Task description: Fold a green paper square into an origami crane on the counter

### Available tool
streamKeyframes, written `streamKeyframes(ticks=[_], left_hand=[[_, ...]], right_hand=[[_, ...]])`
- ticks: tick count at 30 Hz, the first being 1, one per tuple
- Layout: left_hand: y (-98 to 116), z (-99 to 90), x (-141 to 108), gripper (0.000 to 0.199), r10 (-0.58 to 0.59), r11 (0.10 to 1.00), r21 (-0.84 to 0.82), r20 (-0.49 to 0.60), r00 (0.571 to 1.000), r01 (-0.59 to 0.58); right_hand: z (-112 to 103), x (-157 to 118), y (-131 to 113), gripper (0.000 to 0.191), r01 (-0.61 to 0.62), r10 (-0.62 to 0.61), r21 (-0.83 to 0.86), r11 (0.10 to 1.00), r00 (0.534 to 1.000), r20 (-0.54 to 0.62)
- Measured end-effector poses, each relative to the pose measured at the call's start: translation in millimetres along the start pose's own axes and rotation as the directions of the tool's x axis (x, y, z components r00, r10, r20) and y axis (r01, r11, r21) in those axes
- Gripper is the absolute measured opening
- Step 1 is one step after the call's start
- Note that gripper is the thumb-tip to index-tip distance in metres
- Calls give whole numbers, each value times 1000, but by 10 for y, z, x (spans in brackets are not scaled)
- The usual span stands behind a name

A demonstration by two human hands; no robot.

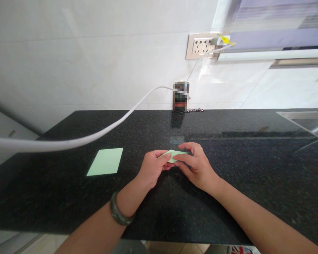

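Head view: left fingers [166,158] and right fingers [184,157] nearly closed, pinching folded green paper [172,153] between them.

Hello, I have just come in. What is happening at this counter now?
A person holds a small folded piece of light green paper in both hands, the left hand and the right hand, above the dark counter. A flat green sheet lies on the counter to the left, untouched.
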State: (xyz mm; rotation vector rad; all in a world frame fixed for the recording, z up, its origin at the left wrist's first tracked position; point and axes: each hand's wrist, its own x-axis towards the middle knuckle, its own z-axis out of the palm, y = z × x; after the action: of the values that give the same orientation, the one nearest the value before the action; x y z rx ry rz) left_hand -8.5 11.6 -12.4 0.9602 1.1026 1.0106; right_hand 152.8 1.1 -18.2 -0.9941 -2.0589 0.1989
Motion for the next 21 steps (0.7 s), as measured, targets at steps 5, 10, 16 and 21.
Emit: streamKeyframes(ticks=[5,10,16,21], left_hand=[[12,18,-10,21,3,999,53,-2,1000,-3],[-3,19,-3,23,12,997,77,-1,1000,-11],[-25,20,4,24,30,993,115,-1,1000,-29],[-27,17,2,25,34,991,132,-6,999,-33]], right_hand=[[-25,39,3,14,76,-72,-75,994,996,48],[-27,38,18,14,63,-60,-53,997,996,64],[-50,59,-9,14,106,-97,-80,991,989,111],[-59,63,-2,13,128,-116,-91,988,984,135]])
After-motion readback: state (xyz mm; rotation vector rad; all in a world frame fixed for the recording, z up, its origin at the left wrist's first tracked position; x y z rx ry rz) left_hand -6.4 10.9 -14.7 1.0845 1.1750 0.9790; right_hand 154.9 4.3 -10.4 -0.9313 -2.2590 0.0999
